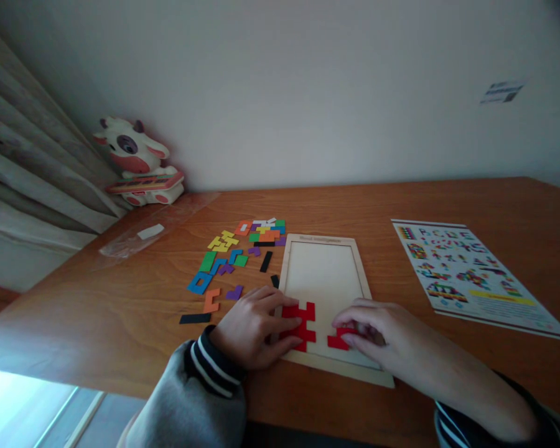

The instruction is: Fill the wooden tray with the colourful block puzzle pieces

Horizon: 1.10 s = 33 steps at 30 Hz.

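Observation:
A light wooden puzzle tray (363, 274) lies on the table, its upper part bare. Red pieces (308, 336) fit together in its lower left corner. My left hand (261, 326) rests over the tray's left edge, fingers spread with their tips on these red pieces. At the lower right of the tray, my right hand (371, 326) pinches another red piece (338, 342) between thumb and fingers, a small gap away from the joined ones. Part of that piece is hidden by the fingers.
Loose coloured pieces (208, 261) are scattered left of the tray on the wooden table (135, 323). A printed sheet (476, 274) lies to the right. Clear plastic wrap (135, 239) and a cow toy (142, 162) are at the back left, near a curtain (37, 137).

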Tool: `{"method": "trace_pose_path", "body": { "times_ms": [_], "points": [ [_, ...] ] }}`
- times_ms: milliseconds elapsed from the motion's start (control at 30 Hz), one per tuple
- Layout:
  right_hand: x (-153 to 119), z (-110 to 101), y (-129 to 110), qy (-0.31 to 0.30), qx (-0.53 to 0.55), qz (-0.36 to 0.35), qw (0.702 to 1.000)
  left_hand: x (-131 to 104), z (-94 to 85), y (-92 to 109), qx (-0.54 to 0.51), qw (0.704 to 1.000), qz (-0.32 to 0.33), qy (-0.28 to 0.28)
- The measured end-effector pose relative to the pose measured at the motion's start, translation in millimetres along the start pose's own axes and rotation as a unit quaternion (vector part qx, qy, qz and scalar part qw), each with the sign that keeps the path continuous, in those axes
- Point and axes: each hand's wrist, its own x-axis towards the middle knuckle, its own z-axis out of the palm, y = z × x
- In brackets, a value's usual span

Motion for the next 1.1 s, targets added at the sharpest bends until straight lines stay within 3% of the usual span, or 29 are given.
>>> {"method": "trace_pose_path", "body": {
  "times_ms": [367,900,1100],
  "points": [
    [6,22,-12,0.0,0.001,-0.022,1.0,0,-0.8,1,-0.006,1.0,-0.013,-0.006],
    [11,37,-9,0.044,0.008,0.058,0.997,1,-2.7,2,0.003,1.0,-0.007,-0.007],
    [6,24,-2,0.027,-0.007,0.091,0.995,1,-2.1,2,0.002,1.0,-0.005,0.0]
  ]
}}
